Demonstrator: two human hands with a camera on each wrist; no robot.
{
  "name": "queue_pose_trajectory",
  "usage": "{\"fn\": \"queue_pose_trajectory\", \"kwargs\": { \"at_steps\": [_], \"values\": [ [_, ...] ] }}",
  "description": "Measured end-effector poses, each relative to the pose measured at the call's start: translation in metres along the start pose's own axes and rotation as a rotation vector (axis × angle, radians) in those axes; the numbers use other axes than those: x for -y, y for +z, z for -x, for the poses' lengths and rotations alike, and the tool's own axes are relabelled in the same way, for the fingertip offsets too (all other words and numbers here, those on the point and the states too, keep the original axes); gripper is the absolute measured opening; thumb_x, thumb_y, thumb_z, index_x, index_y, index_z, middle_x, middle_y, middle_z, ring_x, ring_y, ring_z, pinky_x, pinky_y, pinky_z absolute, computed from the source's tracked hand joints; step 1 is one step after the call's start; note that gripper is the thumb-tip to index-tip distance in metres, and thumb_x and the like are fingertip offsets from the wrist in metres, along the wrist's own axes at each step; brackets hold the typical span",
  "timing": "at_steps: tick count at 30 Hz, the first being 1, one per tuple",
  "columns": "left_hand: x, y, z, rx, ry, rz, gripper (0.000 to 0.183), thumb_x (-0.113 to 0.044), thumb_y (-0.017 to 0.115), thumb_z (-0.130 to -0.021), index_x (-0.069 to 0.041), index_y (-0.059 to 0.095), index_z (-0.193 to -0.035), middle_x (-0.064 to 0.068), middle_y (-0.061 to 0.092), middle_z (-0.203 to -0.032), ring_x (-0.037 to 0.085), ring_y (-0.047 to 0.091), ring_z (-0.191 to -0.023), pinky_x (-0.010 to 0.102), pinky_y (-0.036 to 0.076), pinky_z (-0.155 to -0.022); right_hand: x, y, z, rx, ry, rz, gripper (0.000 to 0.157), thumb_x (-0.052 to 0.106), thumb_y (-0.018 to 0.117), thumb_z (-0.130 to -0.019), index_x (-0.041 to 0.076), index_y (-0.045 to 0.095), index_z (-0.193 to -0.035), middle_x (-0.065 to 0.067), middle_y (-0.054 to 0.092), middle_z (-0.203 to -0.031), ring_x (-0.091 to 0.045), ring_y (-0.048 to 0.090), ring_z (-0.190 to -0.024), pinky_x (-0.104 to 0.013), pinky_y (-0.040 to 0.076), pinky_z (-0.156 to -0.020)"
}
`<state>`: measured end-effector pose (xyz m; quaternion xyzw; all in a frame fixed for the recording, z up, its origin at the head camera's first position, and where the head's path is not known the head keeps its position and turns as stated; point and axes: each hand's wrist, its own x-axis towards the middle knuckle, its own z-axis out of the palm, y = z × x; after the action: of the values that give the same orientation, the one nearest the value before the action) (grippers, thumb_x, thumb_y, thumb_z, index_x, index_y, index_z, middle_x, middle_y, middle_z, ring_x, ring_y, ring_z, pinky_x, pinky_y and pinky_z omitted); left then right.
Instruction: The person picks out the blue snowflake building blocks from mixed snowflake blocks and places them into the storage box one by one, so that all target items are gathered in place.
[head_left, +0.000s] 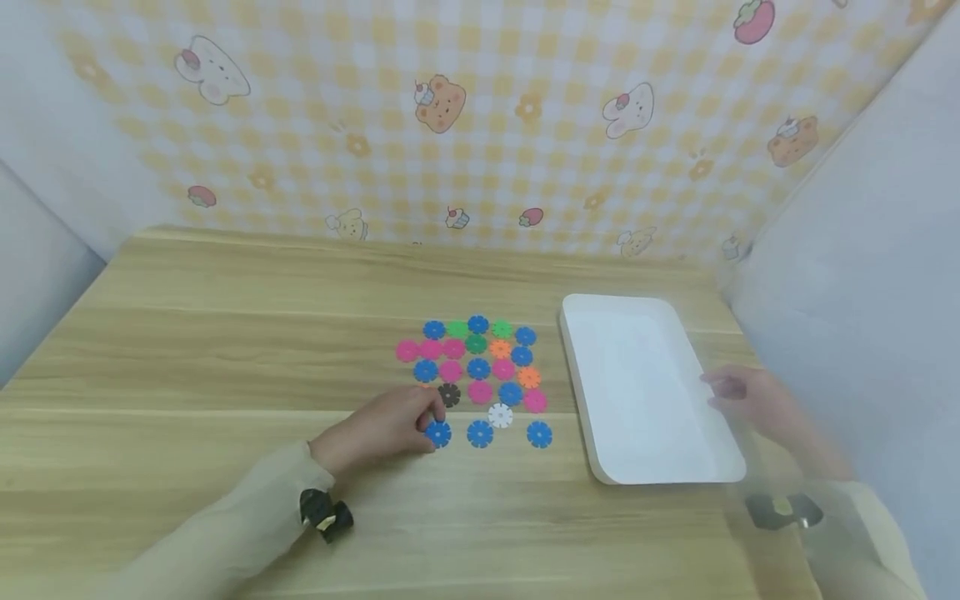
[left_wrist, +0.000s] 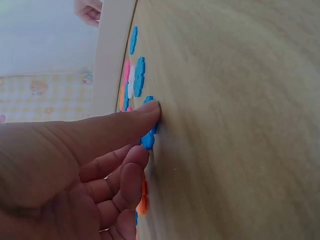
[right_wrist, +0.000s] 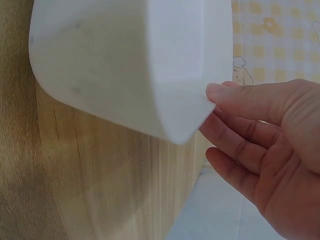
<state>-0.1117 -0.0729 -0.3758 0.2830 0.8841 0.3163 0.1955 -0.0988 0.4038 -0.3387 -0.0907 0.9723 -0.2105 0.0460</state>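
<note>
The left hand [head_left: 386, 423], its grip nearly closed, holds a notched blue disc [head_left: 439, 434] between thumb and fingertips, at seven o'clock of the coloured discs [head_left: 478, 368] on the counter [head_left: 225, 358]. At their three o'clock lies a white tray [head_left: 648, 392], pinched at its own three-o'clock edge by the right hand [head_left: 776, 417].

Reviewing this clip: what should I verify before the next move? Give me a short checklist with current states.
1. Left hand at a blue disc: ok, thumb and fingertips are on it.
2. That disc lifted off the table: cannot tell.
3. Right hand on the white tray: ok, it pinches the edge.
4. Tray beside the discs, not over them: ok.
5. Every disc unobstructed in the head view: not ok, the left hand partly covers an orange disc.
</note>
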Motion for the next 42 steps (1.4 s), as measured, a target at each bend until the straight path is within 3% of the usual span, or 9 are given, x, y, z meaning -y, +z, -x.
{"fn": "queue_pose_trajectory", "kwargs": {
  "at_steps": [9,16,21,29,35,42],
  "values": [
    [-0.001,-0.004,-0.003,0.015,0.022,-0.039,0.03,-0.005,0.078,-0.069,-0.007,0.054,-0.088,0.0,0.046,-0.069,0.013,0.042,-0.066,0.025,0.039,-0.059,0.0,0.002,0.0,-0.023,-0.021,-0.009,0.029,-0.002,0.067,-0.076,-0.008,0.06,-0.103,-0.017,0.065,-0.083,-0.03,0.061,-0.075,-0.026,0.05,-0.063],
    [-0.001,0.0,-0.004,0.013,0.042,-0.062,0.033,-0.008,0.08,-0.068,-0.011,0.052,-0.085,-0.001,0.046,-0.07,0.013,0.043,-0.067,0.027,0.04,-0.058,-0.006,0.004,0.001,-0.066,-0.065,-0.007,0.027,-0.004,0.068,-0.074,-0.007,0.062,-0.1,-0.014,0.065,-0.08,-0.002,0.056,-0.069,-0.023,0.049,-0.06],
    [0.0,0.001,-0.003,0.028,0.101,-0.052,0.031,-0.006,0.078,-0.07,-0.012,0.052,-0.084,-0.002,0.046,-0.071,0.013,0.043,-0.069,0.025,0.042,-0.059,-0.007,0.006,0.002,-0.062,-0.063,-0.016,0.028,-0.002,0.069,-0.075,-0.007,0.062,-0.101,-0.014,0.065,-0.081,-0.001,0.056,-0.07,-0.022,0.049,-0.06],
    [0.001,-0.001,-0.006,0.116,0.188,0.141,0.014,-0.003,0.066,-0.082,-0.011,0.056,-0.087,-0.004,0.051,-0.073,0.011,0.048,-0.069,0.024,0.045,-0.062,-0.008,0.006,0.002,-0.07,-0.037,-0.063,0.027,-0.003,0.066,-0.077,-0.009,0.06,-0.103,-0.021,0.065,-0.087,0.008,0.052,-0.072,-0.019,0.049,-0.061],
    [-0.002,-0.002,-0.011,0.186,0.191,0.267,0.008,-0.005,0.063,-0.085,-0.01,0.059,-0.09,-0.004,0.056,-0.079,0.011,0.053,-0.074,0.025,0.048,-0.068,-0.007,0.006,0.004,-0.063,-0.014,-0.054,0.029,-0.001,0.068,-0.077,-0.007,0.061,-0.105,-0.019,0.065,-0.087,0.002,0.056,-0.071,-0.02,0.049,-0.062],
    [-0.021,-0.004,-0.036,0.194,0.222,0.305,0.007,-0.006,0.061,-0.087,-0.008,0.061,-0.094,-0.002,0.058,-0.086,0.013,0.055,-0.081,0.026,0.048,-0.074,-0.007,0.005,0.003,-0.066,-0.019,-0.049,0.03,-0.001,0.068,-0.077,-0.007,0.061,-0.105,-0.018,0.066,-0.085,0.003,0.055,-0.071,-0.02,0.049,-0.062]
  ]
}}
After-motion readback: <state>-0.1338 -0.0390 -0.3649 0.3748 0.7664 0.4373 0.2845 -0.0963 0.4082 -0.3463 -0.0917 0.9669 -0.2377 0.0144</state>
